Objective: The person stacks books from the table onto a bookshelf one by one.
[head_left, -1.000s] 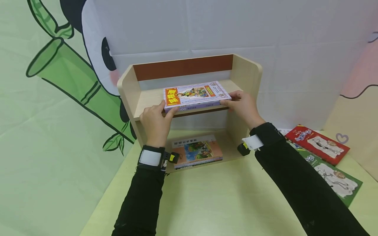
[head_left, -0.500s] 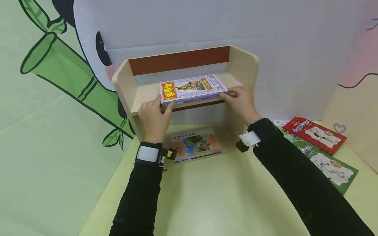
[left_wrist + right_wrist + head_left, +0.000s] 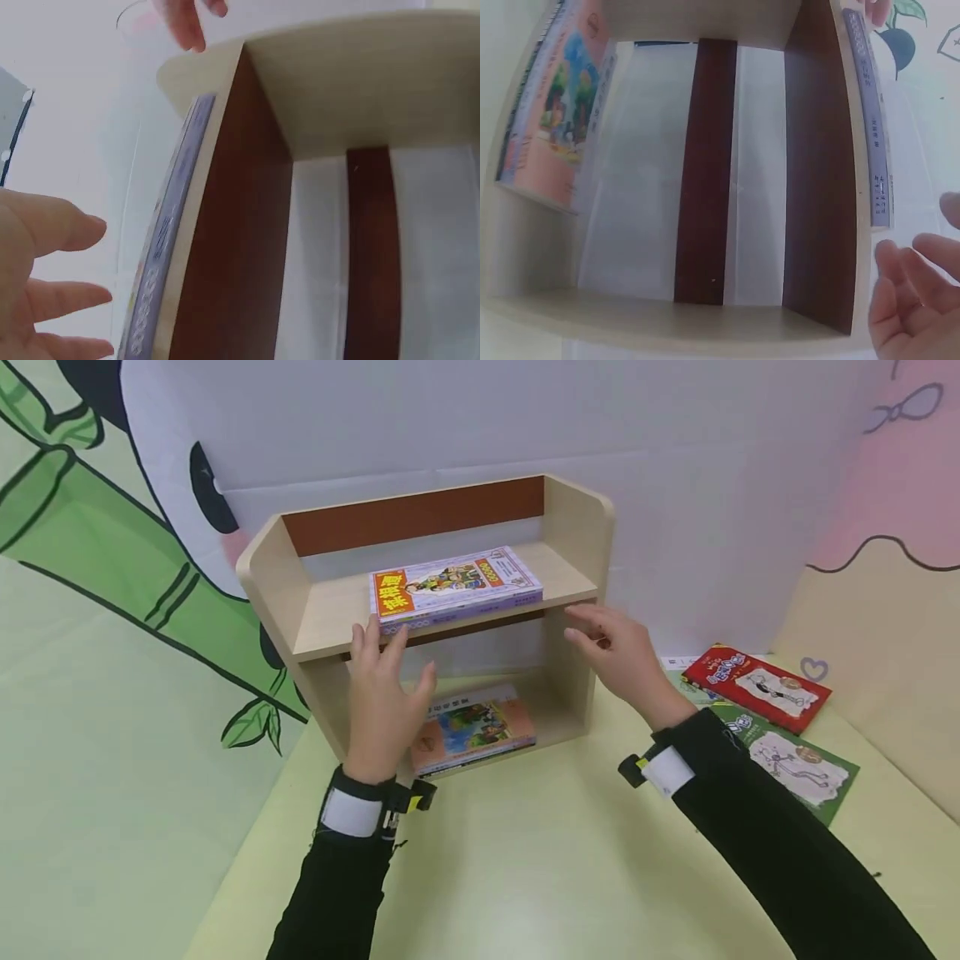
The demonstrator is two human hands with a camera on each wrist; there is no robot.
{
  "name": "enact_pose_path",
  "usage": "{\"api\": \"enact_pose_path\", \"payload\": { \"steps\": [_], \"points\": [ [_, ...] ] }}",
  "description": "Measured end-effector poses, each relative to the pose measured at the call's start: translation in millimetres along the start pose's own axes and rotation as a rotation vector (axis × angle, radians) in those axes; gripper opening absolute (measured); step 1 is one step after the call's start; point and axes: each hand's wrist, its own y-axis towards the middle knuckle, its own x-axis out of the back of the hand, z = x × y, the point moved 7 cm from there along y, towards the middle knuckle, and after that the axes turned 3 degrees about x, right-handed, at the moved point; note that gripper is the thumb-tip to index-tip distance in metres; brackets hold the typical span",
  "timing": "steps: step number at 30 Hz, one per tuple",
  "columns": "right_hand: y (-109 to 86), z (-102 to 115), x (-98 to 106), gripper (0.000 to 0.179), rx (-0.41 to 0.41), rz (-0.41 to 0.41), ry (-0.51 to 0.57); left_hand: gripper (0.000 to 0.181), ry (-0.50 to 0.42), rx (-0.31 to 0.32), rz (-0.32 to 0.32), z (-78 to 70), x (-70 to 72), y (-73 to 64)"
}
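A purple-edged book [image 3: 457, 583] with a yellow-and-red title panel lies flat on the upper shelf of a small wooden bookshelf [image 3: 573, 535]. My left hand [image 3: 382, 706] is in front of the book's left corner, fingers extended. In the left wrist view its fingers [image 3: 71, 296] are apart from the purple spine [image 3: 169, 232]. Off the book's right end, my right hand [image 3: 626, 660] hovers with loosely bent fingers and nothing in them; the right wrist view shows this hand [image 3: 915, 300] beside the shelf board.
Orange-covered book [image 3: 476, 727], with at least one more beneath it, lies on the lower shelf. At the right of the pale table [image 3: 540, 852] are a red book [image 3: 757, 687] and a green book [image 3: 798, 768], overlapping. A printed cloth [image 3: 675, 527] hangs behind the bookshelf.
Both hands have let go of the purple-edged book, which stays on the upper shelf. The left fingers have straightened, and the right hand has drawn away from the book's end.
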Motion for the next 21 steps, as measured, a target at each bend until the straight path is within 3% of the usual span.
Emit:
{"api": "enact_pose_path", "payload": {
  "steps": [3, 6, 13, 21],
  "points": [
    [-23.0, -10.6, 1.9, 0.041, -0.016, 0.079, -0.039, 0.049, -0.033, -0.088, -0.004, -6.0, -12.0, -13.7],
    [-49.2, -31.9, 2.1, 0.045, -0.077, 0.174, -0.065, 0.044, -0.056, -0.129, 0.058, -5.7, -29.2, -27.2],
    [-110.0, -109.1, 18.5, 0.052, -0.273, 0.311, -0.116, 0.038, -0.022, -0.098, 0.278, 14.8, -74.5, -56.3],
    [-165.4, -218.2, 72.0, 0.075, -0.565, 0.416, -0.307, 0.032, 0.038, -0.086, 0.401, 44.1, -98.2, -82.0]
  ]
}}
